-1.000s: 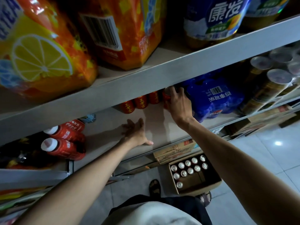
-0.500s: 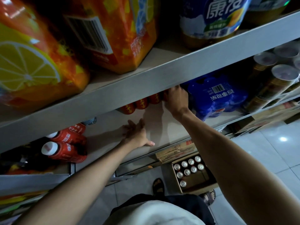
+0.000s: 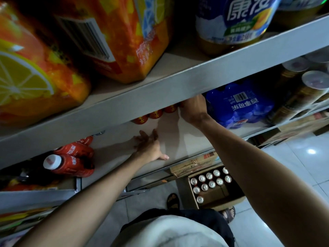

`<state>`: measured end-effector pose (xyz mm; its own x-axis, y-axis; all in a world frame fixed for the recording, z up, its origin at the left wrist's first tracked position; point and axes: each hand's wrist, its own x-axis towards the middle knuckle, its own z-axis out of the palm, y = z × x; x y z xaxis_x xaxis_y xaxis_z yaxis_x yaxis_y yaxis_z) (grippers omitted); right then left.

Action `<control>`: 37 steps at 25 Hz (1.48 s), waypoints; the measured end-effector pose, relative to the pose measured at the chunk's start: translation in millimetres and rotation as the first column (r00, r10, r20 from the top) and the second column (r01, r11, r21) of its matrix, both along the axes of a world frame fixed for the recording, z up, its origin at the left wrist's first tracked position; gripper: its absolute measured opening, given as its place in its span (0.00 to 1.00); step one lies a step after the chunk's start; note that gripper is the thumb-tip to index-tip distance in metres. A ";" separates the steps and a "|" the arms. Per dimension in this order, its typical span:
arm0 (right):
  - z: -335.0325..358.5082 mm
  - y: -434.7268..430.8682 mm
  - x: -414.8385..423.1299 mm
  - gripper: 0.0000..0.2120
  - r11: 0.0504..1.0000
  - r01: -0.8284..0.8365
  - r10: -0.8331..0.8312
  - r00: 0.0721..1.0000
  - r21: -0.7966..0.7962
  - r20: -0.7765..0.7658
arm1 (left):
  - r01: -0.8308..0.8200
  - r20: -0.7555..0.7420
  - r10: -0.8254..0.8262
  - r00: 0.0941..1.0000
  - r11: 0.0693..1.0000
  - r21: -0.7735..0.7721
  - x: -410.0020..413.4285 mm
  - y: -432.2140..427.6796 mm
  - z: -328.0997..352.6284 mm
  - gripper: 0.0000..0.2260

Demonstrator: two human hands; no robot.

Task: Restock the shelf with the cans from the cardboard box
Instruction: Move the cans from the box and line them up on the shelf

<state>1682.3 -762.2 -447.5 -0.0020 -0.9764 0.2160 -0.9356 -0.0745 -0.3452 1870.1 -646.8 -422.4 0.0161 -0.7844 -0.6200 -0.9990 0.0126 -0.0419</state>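
shelf board (image 3: 187,138) under flat left hand (image 3: 149,148); right hand (image 3: 193,107) at red cans (image 3: 154,114), grip hidden

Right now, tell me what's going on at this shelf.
A person is restocking. The right hand reaches deep under the upper grey shelf, at the end of a row of red cans beside a blue shrink-wrapped pack; whether it grips a can is hidden. The left hand lies flat and empty on the beige shelf board. Silver-topped cans wait in the open cardboard box on the floor.
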 end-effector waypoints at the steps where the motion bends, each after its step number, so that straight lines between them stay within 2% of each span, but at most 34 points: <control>1: -0.4 -0.3 -0.2 0.21 1.000 0.006 -0.006 1.000 -0.002 0.015 | 0.005 0.001 -0.005 1.000 1.000 -0.001 0.0 0.0 0.3 0.58; 4: 4.1 3.8 1.8 0.23 0.999 0.029 -0.029 1.000 0.036 0.001 | 0.032 0.015 -0.032 0.999 0.999 -0.005 -0.6 -2.2 0.6 0.59; 8: 38.1 47.3 -6.1 0.30 0.998 -0.004 -0.013 0.963 0.062 0.270 | 0.031 0.011 -0.032 0.999 0.999 0.011 5.3 -5.5 -4.6 0.60; 10: 62.2 84.5 -19.6 0.24 0.996 -0.091 0.078 0.920 0.014 0.384 | 0.056 -0.025 -0.055 0.998 0.998 0.023 8.0 -4.0 2.9 0.57; 12: 79.5 128.7 -37.6 0.13 0.993 -0.117 0.117 0.894 -0.027 0.433 | 0.097 -0.160 -0.096 0.982 0.995 -0.006 -0.4 0.5 8.9 0.46; 13: 84.7 152.8 -47.1 0.11 0.996 -0.089 0.076 0.876 0.006 0.476 | 0.075 -0.273 -0.084 0.958 0.996 -0.044 -9.6 2.5 11.5 0.40; 15: 84.7 195.0 -62.7 0.10 0.985 -0.025 -0.080 0.808 0.169 0.584 | -0.036 -0.487 -0.045 0.872 0.987 -0.154 -33.0 10.9 17.5 0.30; 16: 80.2 215.8 -72.5 0.10 0.968 0.012 -0.170 0.769 0.252 0.616 | -0.031 -0.551 -0.107 0.828 0.971 -0.236 -50.1 17.6 19.2 0.24; 18: 55.2 253.0 -98.6 0.09 0.921 0.117 -0.341 0.707 0.373 0.620 | 0.121 -0.534 -0.359 0.765 0.895 -0.429 -87.8 34.7 17.6 0.14; 19: 38.3 270.5 -114.2 0.08 0.883 0.175 -0.430 0.674 0.436 0.600 | 0.187 -0.535 -0.438 0.722 0.869 -0.459 -109.5 46.9 19.7 0.12; 20: 21.5 287.1 -130.4 0.09 0.832 0.220 -0.519 0.633 0.509 0.575 | 0.234 -0.571 -0.460 0.680 0.875 -0.424 -128.2 57.9 15.9 0.10; 21: 4.9 303.8 -146.8 0.09 0.777 0.249 -0.597 0.585 0.579 0.549 | 0.292 -0.616 -0.429 0.660 0.903 -0.316 -146.3 69.9 11.2 0.10; 23: -23.1 333.9 -175.4 0.10 0.677 0.271 -0.709 0.488 0.684 0.509 | 0.356 -0.692 -0.196 0.694 0.930 0.093 -174.5 91.3 -3.1 0.09; 24: -35.6 348.1 -190.8 0.10 0.637 0.265 -0.743 0.463 0.724 0.483 | 0.324 -0.681 -0.034 0.731 0.896 0.303 -188.0 100.4 -12.9 0.07; 25: -48.7 360.7 -205.2 0.10 0.601 0.247 -0.765 0.453 0.760 0.457 | 0.252 -0.632 0.102 0.768 0.859 0.446 -198.8 107.0 -25.2 0.04; 26: -61.4 370.8 -218.6 0.09 0.567 0.220 -0.780 0.452 0.794 0.433 | 0.164 -0.583 0.206 0.786 0.840 0.518 -208.5 111.7 -38.9 0.03; 29: -104.3 384.9 -257.8 0.07 0.487 0.159 -0.792 0.496 0.859 0.357 | -0.068 -0.438 0.323 0.839 0.860 0.505 -229.5 123.3 -91.6 0.08; 31: -131.8 387.8 -276.4 0.10 0.467 0.120 -0.739 0.597 0.876 0.312 | -0.188 -0.345 0.397 0.851 0.841 0.507 -241.3 133.7 -120.5 0.07; 33: -165.8 386.8 -292.5 0.09 0.455 0.088 -0.695 0.657 0.886 0.292 | -0.301 -0.269 0.490 0.829 0.797 0.523 -256.7 143.6 -158.8 0.04; 37: -273.2 377.5 -307.3 0.11 0.407 0.105 -0.682 0.695 0.907 0.226 | -0.450 -0.147 0.607 0.781 0.711 0.540 -289.3 148.8 -273.6 0.04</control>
